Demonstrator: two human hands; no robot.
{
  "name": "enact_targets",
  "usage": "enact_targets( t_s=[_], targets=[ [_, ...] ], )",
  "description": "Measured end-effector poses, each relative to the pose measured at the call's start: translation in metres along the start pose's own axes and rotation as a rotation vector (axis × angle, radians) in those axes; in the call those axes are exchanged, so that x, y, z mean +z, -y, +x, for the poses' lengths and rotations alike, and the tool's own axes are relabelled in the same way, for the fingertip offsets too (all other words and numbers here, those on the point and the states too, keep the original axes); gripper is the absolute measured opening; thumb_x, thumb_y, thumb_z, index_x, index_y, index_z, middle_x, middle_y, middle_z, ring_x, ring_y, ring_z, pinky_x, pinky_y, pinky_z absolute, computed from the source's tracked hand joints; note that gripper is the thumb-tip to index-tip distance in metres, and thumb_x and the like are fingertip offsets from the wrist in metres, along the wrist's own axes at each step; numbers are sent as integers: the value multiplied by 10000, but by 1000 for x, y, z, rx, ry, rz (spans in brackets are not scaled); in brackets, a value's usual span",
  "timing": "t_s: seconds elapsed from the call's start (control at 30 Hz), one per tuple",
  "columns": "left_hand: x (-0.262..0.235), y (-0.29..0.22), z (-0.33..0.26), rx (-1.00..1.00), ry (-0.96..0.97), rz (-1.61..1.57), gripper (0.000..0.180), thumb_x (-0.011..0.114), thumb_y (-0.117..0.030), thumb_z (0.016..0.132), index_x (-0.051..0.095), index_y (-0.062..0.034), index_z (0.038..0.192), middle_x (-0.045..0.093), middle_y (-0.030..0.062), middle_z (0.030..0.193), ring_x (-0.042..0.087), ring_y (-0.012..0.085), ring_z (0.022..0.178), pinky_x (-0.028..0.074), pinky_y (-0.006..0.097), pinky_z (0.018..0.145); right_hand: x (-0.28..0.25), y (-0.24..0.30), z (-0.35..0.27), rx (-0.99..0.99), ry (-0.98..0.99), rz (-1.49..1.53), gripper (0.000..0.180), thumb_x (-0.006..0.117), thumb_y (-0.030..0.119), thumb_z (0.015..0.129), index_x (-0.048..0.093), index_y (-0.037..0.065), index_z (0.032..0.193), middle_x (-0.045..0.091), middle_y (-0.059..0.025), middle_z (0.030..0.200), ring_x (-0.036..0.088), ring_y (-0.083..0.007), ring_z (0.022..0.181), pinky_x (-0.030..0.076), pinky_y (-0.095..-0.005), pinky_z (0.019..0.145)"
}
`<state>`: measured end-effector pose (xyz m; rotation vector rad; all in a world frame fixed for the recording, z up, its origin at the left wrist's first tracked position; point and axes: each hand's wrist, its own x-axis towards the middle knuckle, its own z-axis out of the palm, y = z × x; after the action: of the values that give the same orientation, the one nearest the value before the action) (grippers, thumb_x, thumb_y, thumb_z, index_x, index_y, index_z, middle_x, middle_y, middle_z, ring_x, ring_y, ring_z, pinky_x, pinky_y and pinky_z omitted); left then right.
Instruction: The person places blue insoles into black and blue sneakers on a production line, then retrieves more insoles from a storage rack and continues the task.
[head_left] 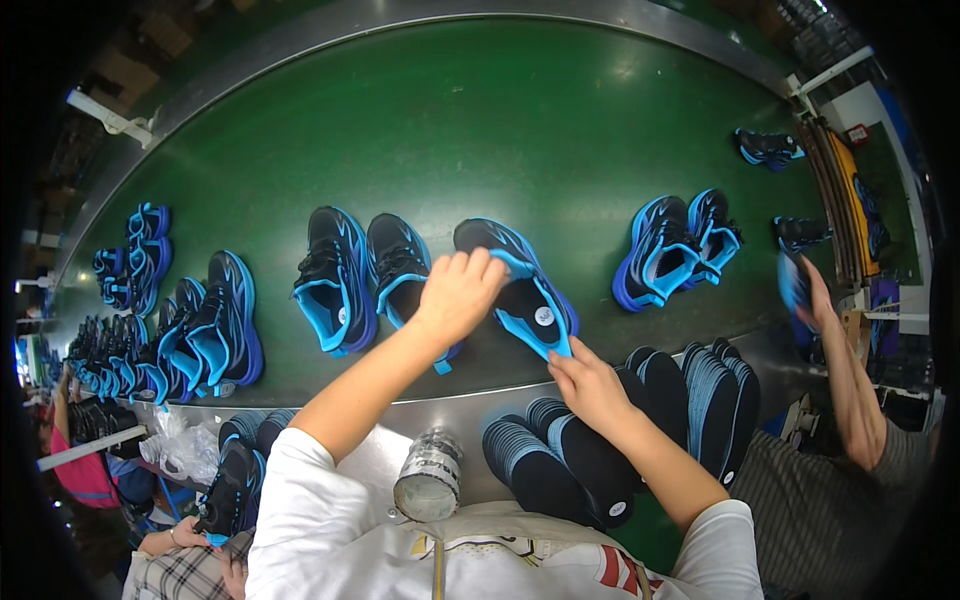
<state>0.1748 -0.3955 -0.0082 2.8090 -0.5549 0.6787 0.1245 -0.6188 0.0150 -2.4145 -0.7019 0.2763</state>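
A black and blue sneaker rests on the green belt in front of me, its heel toward me. My left hand is closed at the blue-edged tongue and collar; the fingertips are partly hidden. At the heel, my right hand pinches the blue collar between thumb and fingers. Inside the shoe lies a dark insole with a round white sticker. Just left of it stands another sneaker, partly covered by my left forearm, and beside that a third sneaker.
The green belt carries a pair of sneakers to the right and several more at left. Along the near metal edge are stacks of black insoles and a taped jar. Co-workers' hands handle shoes at right and lower left.
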Motion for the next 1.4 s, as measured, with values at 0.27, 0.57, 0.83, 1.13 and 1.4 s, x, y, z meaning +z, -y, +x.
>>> enact_targets(
  t_s=[0.27,0.57,0.83,1.13,1.4],
  targets=[
    [24,45,33,227,277,293,101,487,-169,734,495,-101,808,486,44,761,537,194,641,410,320,558,-5,13,41,88,-71,129,305,581,189,781,547,38,1044,518,-204,1087,500,-362,994,398,-391,843],
    [13,39,37,384,391,213,98,475,-142,747,493,-79,820,491,59,758,559,209,663,418,315,573,-67,-96,39,599,-414,99,280,621,300,734,645,38,830,466,-332,1082,489,-414,1003,400,-368,857],
    [-16,33,23,-387,220,-843,118,471,-147,789,503,-34,777,517,36,673,523,175,585,382,282,481,-32,-26,23,147,-302,188,238,608,197,753,608,46,936,368,-287,1238,458,-413,1057,393,-369,877],
    [-68,30,-21,-1063,-161,-1694,159,437,-100,729,392,-102,576,401,8,532,227,60,414,184,213,389,-31,70,-157,51,-174,-313,253,692,248,632,538,102,770,464,-79,1003,412,-269,964,267,-416,838],
    [-10,-28,30,-792,-53,-1172,217,593,-223,770,431,-105,687,365,-31,519,344,82,431,278,231,395,-20,60,-223,140,-84,-470,426,738,438,521,515,121,699,464,-77,994,424,-246,967,227,-457,867]
  ],
)
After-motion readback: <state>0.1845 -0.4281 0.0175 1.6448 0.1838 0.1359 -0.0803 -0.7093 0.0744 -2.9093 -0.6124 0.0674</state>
